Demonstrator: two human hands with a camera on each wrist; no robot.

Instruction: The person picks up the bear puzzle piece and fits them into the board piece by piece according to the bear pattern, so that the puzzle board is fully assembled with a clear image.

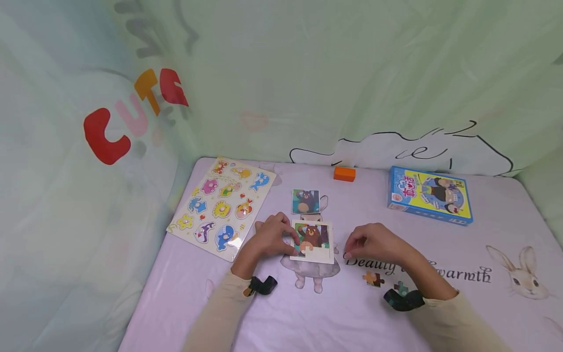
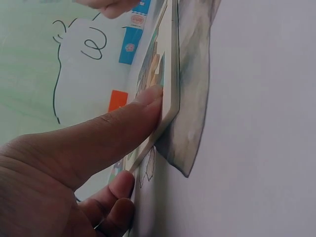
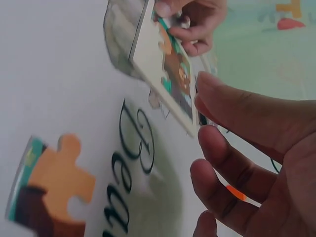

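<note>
A small square jigsaw board with a white frame and a brown bear picture lies mid-table, its lower right part bare white. My left hand holds the board at its lower left, the thumb lying over its face and the other fingers bent by the left edge. To the right of the board, my right hand hovers with fingers loosely bent and a gap between thumb and index finger; it holds nothing. Below that hand lie an orange-and-brown puzzle piece and a teal puzzle piece.
Above the board lies a bear picture card. A sea-animal peg board lies at left. Near the back wall are a small orange block and a blue-and-yellow box. Fabric walls enclose the table's back and left.
</note>
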